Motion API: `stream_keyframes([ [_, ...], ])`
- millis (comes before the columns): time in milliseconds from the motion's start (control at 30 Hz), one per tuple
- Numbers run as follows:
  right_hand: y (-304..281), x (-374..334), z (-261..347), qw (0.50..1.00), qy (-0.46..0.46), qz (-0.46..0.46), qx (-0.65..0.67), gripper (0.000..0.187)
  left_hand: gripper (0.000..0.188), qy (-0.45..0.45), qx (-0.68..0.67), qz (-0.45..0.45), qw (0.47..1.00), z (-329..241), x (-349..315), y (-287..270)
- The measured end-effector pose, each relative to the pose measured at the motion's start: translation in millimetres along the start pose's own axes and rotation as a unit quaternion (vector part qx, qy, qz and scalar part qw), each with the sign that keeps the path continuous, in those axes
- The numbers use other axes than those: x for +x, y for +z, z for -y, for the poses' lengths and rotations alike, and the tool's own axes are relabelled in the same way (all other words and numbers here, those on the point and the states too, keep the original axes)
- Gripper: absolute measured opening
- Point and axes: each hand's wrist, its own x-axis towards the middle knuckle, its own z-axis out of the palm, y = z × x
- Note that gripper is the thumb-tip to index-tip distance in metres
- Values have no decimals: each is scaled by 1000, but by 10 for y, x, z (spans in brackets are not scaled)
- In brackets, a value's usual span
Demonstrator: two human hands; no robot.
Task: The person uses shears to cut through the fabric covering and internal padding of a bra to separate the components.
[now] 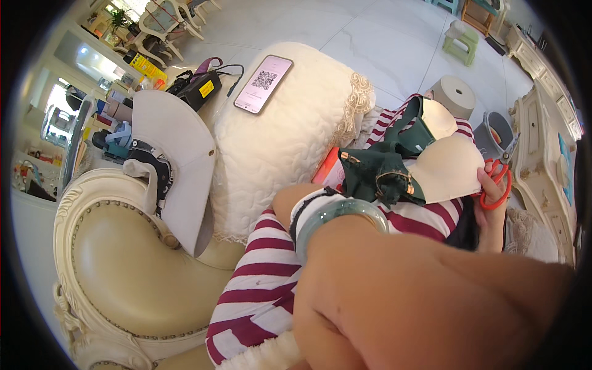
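A bra (444, 166) with beige moulded cups and dark green fabric lies across my lap, on a red-and-white striped garment. Gold-coloured bits show on its bunched green part. At the right end of the cup, my right hand (491, 185) has its fingers closed around the red handles of scissors (507, 185); the blades are hidden. My left arm crosses the foreground, wearing a pale green bangle (308, 231) and white and black bands. Only part of my left hand (290, 198) shows past the bands, near the bra's green fabric; its fingers are out of sight.
A phone (264, 84) rests on the cream quilted cover (271, 166). Left of it are a wide-brimmed hat (179, 135), a black box-shaped device (198, 91) with a cable, and a carved leather seat (135, 265). A grey bin (487, 148) and green stool (460, 48) stand right.
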Motion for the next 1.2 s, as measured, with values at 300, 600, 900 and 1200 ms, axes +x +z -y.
stream_keyframes([
  [300,-95,58,-76,998,-42,17,-34,20,15,14,-21,33,999,-52,-42,-182],
  [600,10,43,16,998,-55,9,-10,22,16,-138,46,5,989,-237,-455,-1302],
  [900,124,61,249,964,-226,139,-33,34,35,-406,35,-245,880,802,-1299,-1454],
  [1200,190,-83,654,916,-302,-72,-255,28,18,-299,298,-93,902,524,-1127,-1411],
])
